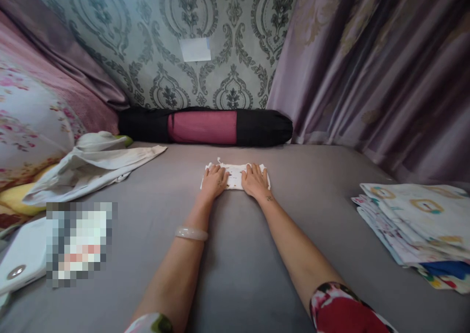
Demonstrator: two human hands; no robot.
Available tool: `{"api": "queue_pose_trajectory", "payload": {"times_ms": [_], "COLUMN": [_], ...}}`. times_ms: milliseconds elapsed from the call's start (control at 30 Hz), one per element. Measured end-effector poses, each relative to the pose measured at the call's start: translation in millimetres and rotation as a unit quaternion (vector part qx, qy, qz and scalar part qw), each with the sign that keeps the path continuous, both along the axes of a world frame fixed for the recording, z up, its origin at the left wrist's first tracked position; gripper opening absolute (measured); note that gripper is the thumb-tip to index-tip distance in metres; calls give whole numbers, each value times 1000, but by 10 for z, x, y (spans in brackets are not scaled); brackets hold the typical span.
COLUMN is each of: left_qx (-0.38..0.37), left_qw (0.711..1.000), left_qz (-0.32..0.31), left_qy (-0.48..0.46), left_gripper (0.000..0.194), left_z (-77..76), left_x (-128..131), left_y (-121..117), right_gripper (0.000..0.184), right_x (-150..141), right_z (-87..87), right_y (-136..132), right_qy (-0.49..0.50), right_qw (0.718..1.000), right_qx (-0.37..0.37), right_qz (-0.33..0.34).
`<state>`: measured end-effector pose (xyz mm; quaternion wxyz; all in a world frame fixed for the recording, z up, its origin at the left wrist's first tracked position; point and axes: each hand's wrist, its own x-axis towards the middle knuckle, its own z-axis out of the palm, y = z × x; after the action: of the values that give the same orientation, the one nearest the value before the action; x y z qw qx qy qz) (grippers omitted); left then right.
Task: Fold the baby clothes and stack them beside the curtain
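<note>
A small white folded cloth point(235, 180) with tiny dark and orange prints lies flat on the grey bed sheet point(242, 245). A short white cord sticks out at its far edge; whether it is a drawstring pouch or a garment I cannot tell. My left hand point(215, 180) rests palm down on its left part, fingers stretched away from me. On the right part lies my right hand point(254, 180), also flat with fingers extended. Between the hands the printed middle shows, while both sides are partly covered.
At right lies a stack of folded printed cloths point(418, 220). A black and pink roll-shaped bag point(203, 127) lies along the wall. To the left are a crumpled white cloth point(99, 161), a white device point(24, 254) and a blurred-out item point(82, 242).
</note>
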<state>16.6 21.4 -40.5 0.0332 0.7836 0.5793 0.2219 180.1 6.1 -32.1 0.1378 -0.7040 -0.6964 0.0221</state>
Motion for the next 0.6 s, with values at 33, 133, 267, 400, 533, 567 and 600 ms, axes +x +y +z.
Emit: {"api": "queue_pose_trajectory", "payload": {"times_ms": [33,133,267,400,533,567,600], "left_qx": [-5,-16,-23,-14,8,11,14], "left_qw": [1000,1000,1000,1000,999,999,999], "left_qz": [1,3,4,10,33,40,47], "left_qy": [3,6,9,6,4,7,12], "left_gripper": [29,31,31,31,35,36,37], "left_z": [-11,-13,16,39,64,69,71], "left_x": [0,5,11,-2,-40,-51,-61], "left_y": [2,-1,-12,-9,2,4,6], "right_gripper": [55,55,56,56,56,57,57], "right_x": [0,-4,-4,11,70,91,113], "right_z": [-16,-35,-9,47,119,131,138], "right_y": [4,15,14,10,31,39,47], "right_qy": [-1,-1,0,7,6,6,7], "right_qw": [1000,1000,1000,1000,1000,999,999], "right_qx": [2,-3,-16,-26,-3,2,3], "right_qz": [0,-1,-1,-4,-30,-37,-43]}}
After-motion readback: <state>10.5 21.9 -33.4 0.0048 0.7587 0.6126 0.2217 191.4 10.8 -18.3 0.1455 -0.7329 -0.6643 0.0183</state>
